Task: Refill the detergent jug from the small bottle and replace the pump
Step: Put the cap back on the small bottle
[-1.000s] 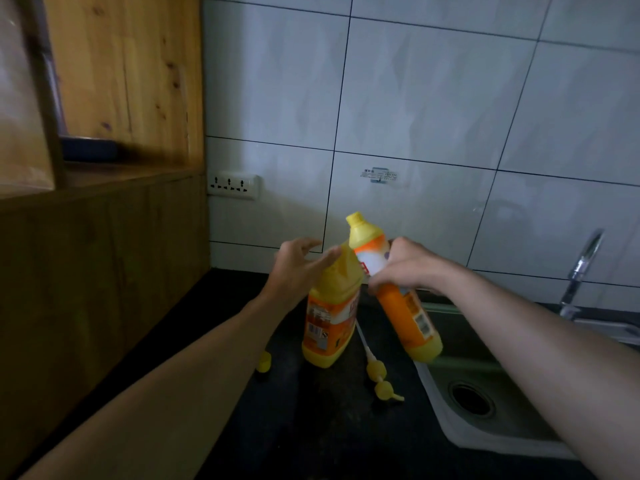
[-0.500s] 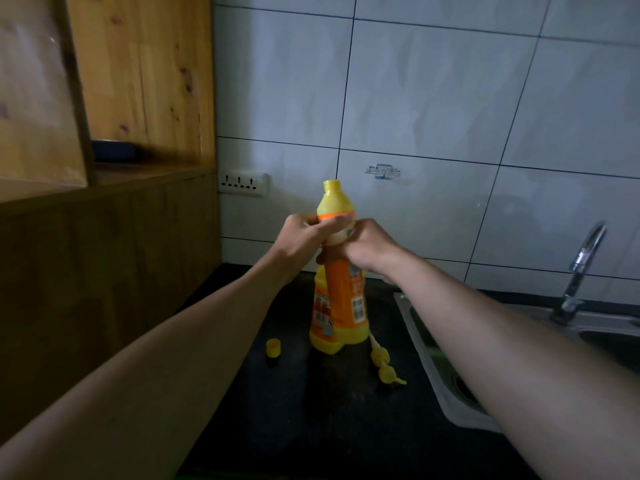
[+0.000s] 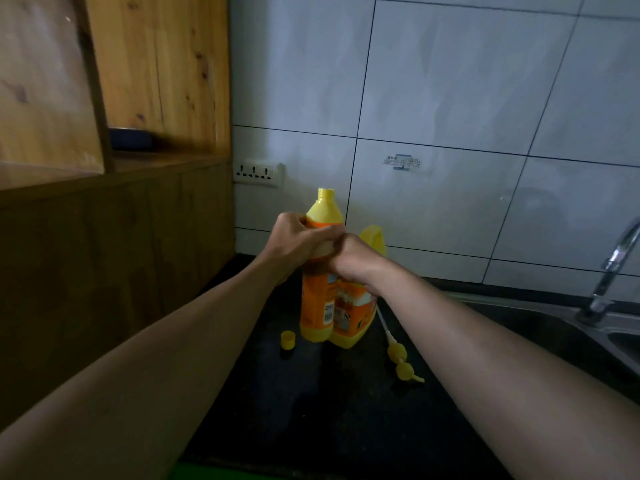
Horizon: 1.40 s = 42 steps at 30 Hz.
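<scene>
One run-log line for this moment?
small bottle upright, uncapped | left hand and right hand gripping it | jug behind | cap, pump on counter

small bottle point(image 3: 317, 306) before jug point(image 3: 360, 317), cap point(image 3: 287, 340) left, pump point(image 3: 398, 355) right, on counter point(image 3: 329, 410)

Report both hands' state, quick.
Left hand: closed around the small detergent bottle, upright and uncapped.
Right hand: closed on the same bottle.
</scene>
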Motion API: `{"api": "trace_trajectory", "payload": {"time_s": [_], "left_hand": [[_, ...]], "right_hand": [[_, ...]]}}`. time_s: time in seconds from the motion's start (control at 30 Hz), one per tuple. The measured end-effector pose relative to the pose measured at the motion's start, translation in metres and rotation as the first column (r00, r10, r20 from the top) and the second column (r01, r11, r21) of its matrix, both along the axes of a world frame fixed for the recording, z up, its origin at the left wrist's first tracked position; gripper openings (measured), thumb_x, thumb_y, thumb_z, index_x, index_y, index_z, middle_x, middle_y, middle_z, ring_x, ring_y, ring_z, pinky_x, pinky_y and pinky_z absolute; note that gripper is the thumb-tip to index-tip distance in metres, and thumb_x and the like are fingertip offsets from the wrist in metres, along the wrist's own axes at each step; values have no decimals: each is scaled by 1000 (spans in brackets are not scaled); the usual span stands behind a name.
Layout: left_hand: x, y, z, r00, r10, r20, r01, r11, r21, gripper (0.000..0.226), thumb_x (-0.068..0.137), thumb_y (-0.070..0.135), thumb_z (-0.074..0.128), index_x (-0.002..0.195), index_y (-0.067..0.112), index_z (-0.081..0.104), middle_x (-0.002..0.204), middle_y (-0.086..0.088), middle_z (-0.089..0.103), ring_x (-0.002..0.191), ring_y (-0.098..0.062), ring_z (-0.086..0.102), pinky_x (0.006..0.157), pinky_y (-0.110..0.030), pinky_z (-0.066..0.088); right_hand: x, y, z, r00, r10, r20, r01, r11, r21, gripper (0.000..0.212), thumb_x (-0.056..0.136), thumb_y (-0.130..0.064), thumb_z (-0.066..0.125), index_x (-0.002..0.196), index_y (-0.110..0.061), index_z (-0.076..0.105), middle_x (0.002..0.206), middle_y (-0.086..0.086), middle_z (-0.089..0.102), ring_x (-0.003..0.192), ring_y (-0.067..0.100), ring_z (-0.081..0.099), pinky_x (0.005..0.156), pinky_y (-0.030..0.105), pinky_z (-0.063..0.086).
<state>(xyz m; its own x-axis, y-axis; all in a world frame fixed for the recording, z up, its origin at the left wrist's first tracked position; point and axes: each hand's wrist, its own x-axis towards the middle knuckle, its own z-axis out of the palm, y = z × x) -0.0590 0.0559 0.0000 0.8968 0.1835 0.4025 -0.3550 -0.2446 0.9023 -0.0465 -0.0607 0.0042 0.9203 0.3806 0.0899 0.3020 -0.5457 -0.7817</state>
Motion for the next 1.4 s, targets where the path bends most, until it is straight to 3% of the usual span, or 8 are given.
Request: {"api": "trace_trajectory", "payload": {"time_s": [0.23, 0.47, 0.6, 0.73, 0.83, 0.97, 1.2, 1.4], "left_hand": [[7, 12, -21, 975, 202, 88, -215, 958, 190, 35, 69, 28, 81, 80, -2, 67, 78, -15, 70, 71, -24, 67, 67, -42, 57], [14, 24, -39, 932, 334, 142, -358, 910, 208, 37, 69, 35, 80, 75, 1, 66, 72, -11, 69, 62, -15, 62, 54, -23, 47], [19, 29, -44, 913, 369, 174, -402, 889, 220, 35, 70, 35, 80, 70, 5, 62, 68, -10, 66, 59, -16, 59, 52, -22, 43], [24, 35, -49, 905, 391, 166, -422, 874, 243, 33, 71, 35, 79, 69, 11, 57, 70, -9, 63, 58, -12, 55, 51, -21, 41], [27, 39, -52, 907, 394, 147, -418, 883, 215, 33, 70, 33, 80, 72, 6, 62, 70, -7, 63, 61, -14, 58, 56, -25, 45], [31, 42, -59, 914, 382, 139, -403, 894, 197, 34, 70, 32, 81, 73, 3, 64, 73, -10, 68, 66, -21, 64, 62, -32, 54], [32, 45, -63, 902, 408, 143, -428, 888, 167, 29, 69, 33, 81, 70, 12, 61, 74, -8, 68, 68, -19, 66, 66, -40, 58], [33, 48, -62, 902, 412, 127, -427, 894, 133, 35, 69, 33, 81, 78, 2, 67, 79, -12, 70, 72, -23, 68, 69, -45, 58]], "right_hand": [[8, 11, -22, 993, -63, -95, 38, 969, -245, 13, 82, -9, 70, 81, -12, 57, 76, 6, 57, 71, 20, 56, 61, 31, 49], [13, 23, -60, 983, -73, -167, 11, 939, -345, 28, 84, 1, 64, 112, 4, 59, 101, 21, 65, 87, 33, 66, 76, 41, 57], [23, 31, -86, 995, -78, -68, 46, 923, -381, 9, 89, -9, 59, 97, -5, 59, 85, 9, 55, 70, 20, 51, 68, 31, 45], [30, 38, -105, 996, -91, -25, 71, 894, -442, 11, 87, -12, 59, 97, -11, 56, 118, 20, 60, 106, 35, 58, 74, 33, 38], [38, 45, -116, 995, -92, -50, 57, 877, -478, 16, 82, -14, 66, 76, -13, 51, 114, 21, 63, 104, 36, 62, 78, 35, 51], [43, 52, -128, 974, -78, -213, -38, 870, -491, 46, 77, -25, 77, 112, -6, 54, 100, 13, 65, 71, 21, 68, 52, 28, 56], [44, 58, -154, 998, 12, -64, -45, 844, -534, 48, 80, -32, 71, 120, -14, 51, 116, 8, 60, 101, 25, 60, 79, 37, 52], [46, 58, -148, 992, -52, -115, -8, 884, -468, 40, 87, -22, 63, 121, -10, 48, 114, 13, 60, 92, 26, 65, 75, 36, 56]]}}
